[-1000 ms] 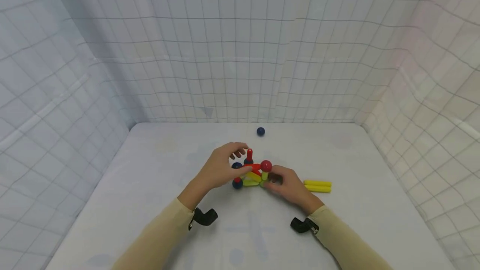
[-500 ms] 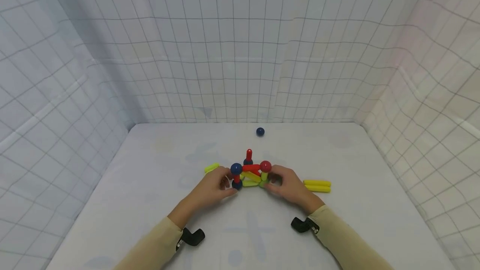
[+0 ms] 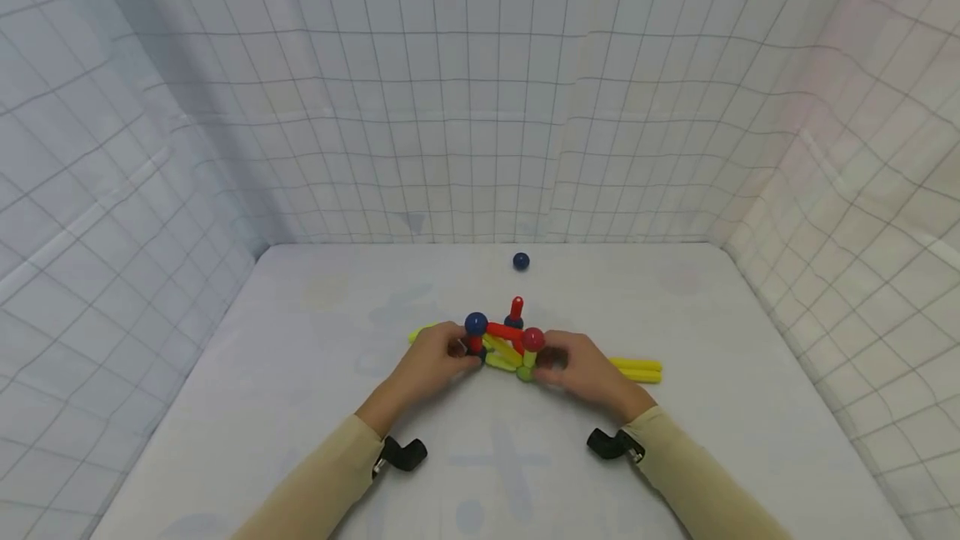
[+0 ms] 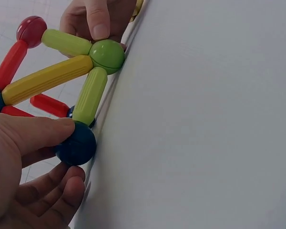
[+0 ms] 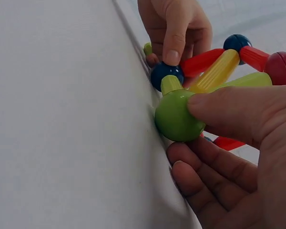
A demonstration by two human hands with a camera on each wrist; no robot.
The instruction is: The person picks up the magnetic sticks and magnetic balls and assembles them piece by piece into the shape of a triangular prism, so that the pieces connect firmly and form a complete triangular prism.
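A ball-and-stick building toy frame, made of coloured rods and balls, stands on the table between both hands. My left hand (image 3: 429, 363) pinches the dark blue ball (image 4: 76, 144) at its lower left corner, thumb on top and fingers beneath. At the lower right corner, my right hand (image 3: 588, 372) grips the green ball (image 5: 178, 117) between thumb and fingers. A yellow rod (image 4: 47, 79) slants from the green ball to the upper blue ball (image 3: 476, 323). A red rod joins that ball to the red ball (image 3: 533, 339). Behind, another red rod (image 3: 517, 307) points upward.
Two yellow rods (image 3: 636, 370) lie side by side just right of the right hand. A yellow-green rod (image 3: 420, 332) shows partly behind the left hand. One loose dark blue ball (image 3: 521, 261) sits near the table's back edge. Grid-patterned cloth walls (image 3: 480, 107) surround the table.
My left hand has come down from over the frame to its lower left ball. The frame has turned slightly: its left side went farther back, its right side nearer, its rear upright rod rightward.
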